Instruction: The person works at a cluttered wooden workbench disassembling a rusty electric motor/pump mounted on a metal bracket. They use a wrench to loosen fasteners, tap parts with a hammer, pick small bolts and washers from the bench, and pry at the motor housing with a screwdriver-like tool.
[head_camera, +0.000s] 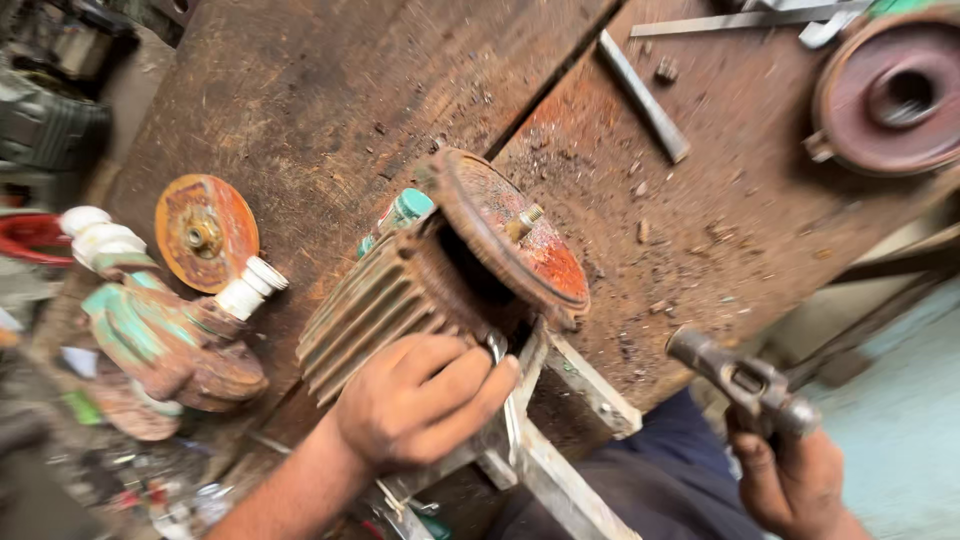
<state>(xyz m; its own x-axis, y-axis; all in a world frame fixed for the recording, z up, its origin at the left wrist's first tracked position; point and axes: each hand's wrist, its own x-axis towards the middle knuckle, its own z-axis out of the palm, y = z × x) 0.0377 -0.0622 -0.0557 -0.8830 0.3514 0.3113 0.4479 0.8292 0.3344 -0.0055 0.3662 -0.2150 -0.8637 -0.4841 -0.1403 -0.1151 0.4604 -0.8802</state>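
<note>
Rusty green pump body (160, 345) lies far left on the wooden bench (300, 90), orange disc (206, 232) just behind it; my left hand (425, 400) is clamped w/ a thin metal tool (498, 350) against the finned motor housing (400, 300), mid-bench, its end cover (510, 240) partly off; right hand (790, 475) grips a hammer (745, 380) off the bench edge; round reddish cover (890, 90) top right.

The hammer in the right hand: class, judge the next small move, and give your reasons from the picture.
Probably a short swing of the hammer onto the metal tool that the left hand presses into the gap between the rusty end cover and the finned motor body: the right hand holds the hammer raised beside them.
</note>
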